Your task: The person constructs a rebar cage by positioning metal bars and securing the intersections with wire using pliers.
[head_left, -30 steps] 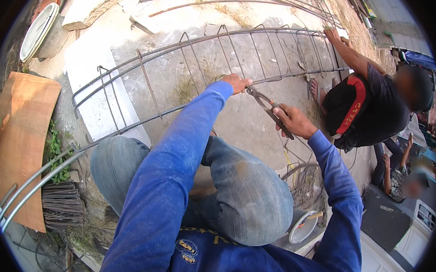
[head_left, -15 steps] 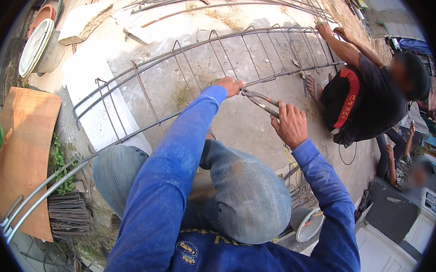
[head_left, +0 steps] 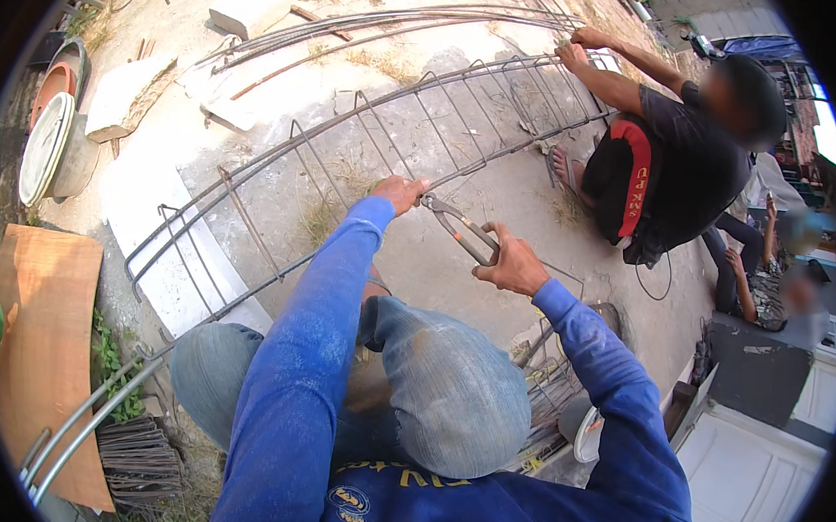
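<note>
A long rebar cage (head_left: 290,140) with wire stirrups lies across the concrete ground, partly over a white board (head_left: 138,238). My left hand (head_left: 396,193) is closed on its near long bar, at the middle. My right hand (head_left: 515,263) grips the handles of long steel pincers (head_left: 451,220), whose jaws are at that bar just right of my left hand. A co-worker (head_left: 677,153) crouches at right, both hands on the far bar near the cage's right end.
Loose rods (head_left: 396,21) and a pale slab (head_left: 131,98) lie beyond the cage. At left are stacked buckets (head_left: 53,152), a plywood sheet (head_left: 41,366), curved metal tubes (head_left: 96,434) and bundled short rods (head_left: 135,460). Another person (head_left: 750,291) is at the right.
My hands, the pincers and the cage have shifted down-left in the view, as has the co-worker. My right hand has turned on the pincers' handles, with the jaws still at the bar.
</note>
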Motion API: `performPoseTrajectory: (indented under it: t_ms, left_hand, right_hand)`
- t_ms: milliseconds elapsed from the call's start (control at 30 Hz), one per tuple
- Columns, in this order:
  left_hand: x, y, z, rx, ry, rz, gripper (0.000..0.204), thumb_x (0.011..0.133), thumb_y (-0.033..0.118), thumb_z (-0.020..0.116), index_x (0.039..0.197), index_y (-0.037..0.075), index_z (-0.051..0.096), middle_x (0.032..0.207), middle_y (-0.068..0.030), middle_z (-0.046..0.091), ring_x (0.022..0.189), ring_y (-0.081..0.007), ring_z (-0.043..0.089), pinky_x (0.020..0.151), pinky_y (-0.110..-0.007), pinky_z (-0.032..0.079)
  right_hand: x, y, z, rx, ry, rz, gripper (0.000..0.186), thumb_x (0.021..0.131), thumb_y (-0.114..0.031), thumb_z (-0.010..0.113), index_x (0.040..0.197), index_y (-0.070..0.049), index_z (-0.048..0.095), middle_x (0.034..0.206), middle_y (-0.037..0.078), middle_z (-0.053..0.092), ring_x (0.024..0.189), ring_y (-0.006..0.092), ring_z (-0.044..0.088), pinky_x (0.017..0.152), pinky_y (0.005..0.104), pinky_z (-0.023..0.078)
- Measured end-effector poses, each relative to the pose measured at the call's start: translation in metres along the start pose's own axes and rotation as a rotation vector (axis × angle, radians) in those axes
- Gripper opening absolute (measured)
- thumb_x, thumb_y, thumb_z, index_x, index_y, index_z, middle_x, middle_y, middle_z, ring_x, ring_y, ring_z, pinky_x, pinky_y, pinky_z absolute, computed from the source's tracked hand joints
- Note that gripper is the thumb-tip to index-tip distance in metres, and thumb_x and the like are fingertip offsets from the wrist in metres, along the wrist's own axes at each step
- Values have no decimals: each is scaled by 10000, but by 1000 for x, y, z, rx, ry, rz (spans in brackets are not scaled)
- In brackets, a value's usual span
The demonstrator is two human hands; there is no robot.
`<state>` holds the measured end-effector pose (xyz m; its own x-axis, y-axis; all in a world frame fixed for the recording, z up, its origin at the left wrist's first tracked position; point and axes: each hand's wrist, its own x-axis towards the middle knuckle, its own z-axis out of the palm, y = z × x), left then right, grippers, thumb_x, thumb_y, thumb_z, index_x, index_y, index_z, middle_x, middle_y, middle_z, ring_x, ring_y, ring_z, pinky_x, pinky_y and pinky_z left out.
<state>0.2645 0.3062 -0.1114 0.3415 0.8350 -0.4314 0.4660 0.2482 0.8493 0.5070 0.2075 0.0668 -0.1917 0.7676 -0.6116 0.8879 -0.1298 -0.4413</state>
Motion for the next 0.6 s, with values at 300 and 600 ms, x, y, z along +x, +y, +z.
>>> performPoseTrajectory:
  t_ms: [300, 600]
  left_hand:
    - [1, 43, 5, -57, -37, -36, 678, 944, 660, 524, 855, 24, 741, 563, -38, 532, 504, -173, 530, 510, -364, 426]
    - [4, 59, 6, -84, -31, -55, 621, 935, 630, 571, 845, 39, 737, 563, -41, 546, 474, -154, 512, 467, -345, 402]
  right_hand:
    - [5, 24, -36, -733, 413, -178, 477, 919, -466, 691, 1130, -49, 592, 723, 60, 594, 509, 213, 545, 491, 361, 457]
    - [-13, 24, -24, 468, -306, 190, 483, 889, -428, 756, 1169, -75, 582, 775, 74, 694, 663, 205, 700, 548, 341, 534]
